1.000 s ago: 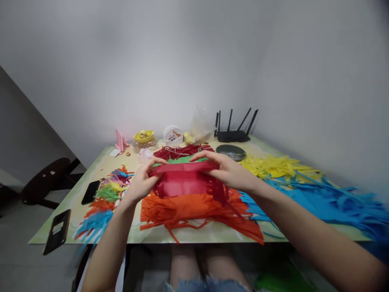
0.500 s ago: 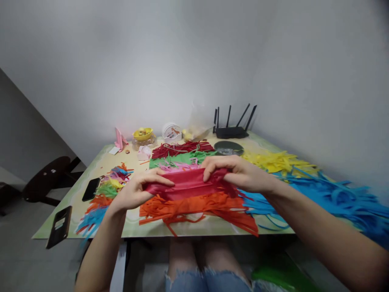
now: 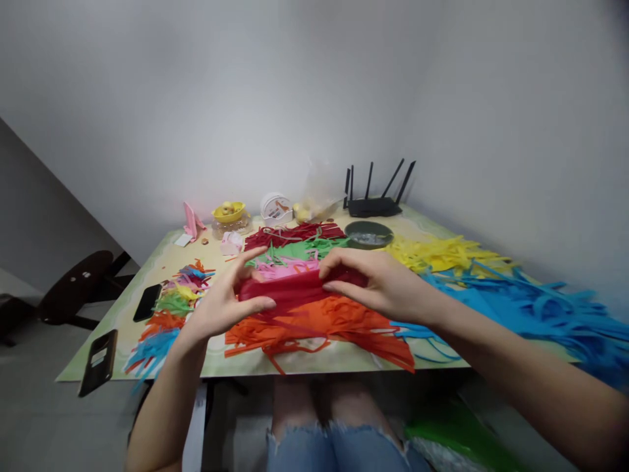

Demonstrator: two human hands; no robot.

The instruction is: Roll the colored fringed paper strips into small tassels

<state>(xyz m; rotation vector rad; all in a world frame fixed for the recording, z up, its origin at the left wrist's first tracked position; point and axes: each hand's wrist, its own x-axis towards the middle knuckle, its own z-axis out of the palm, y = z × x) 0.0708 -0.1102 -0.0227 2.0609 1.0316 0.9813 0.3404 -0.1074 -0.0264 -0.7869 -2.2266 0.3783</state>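
Observation:
Both hands hold a folded red paper sheet point(image 3: 295, 292) just above the table. My left hand point(image 3: 223, 305) pinches its left end between thumb and fingers. My right hand point(image 3: 376, 282) grips its right end, fingers curled over the top edge. Under the sheet lies a pile of orange paper strips point(image 3: 319, 324). Behind it are pink strips point(image 3: 287, 267), green strips point(image 3: 295, 251) and dark red strips point(image 3: 295, 234).
Yellow strips point(image 3: 442, 254) and blue strips point(image 3: 531, 305) cover the table's right side. A mixed small pile point(image 3: 170, 308), two phones point(image 3: 147, 301) point(image 3: 98, 362) lie at left. A router point(image 3: 376, 204), dark dish point(image 3: 368, 234), yellow bowl point(image 3: 228, 213) and tub point(image 3: 275, 206) stand at the back.
The red sheet has been folded narrower and lowered toward the orange strips. Both hands came closer together on it.

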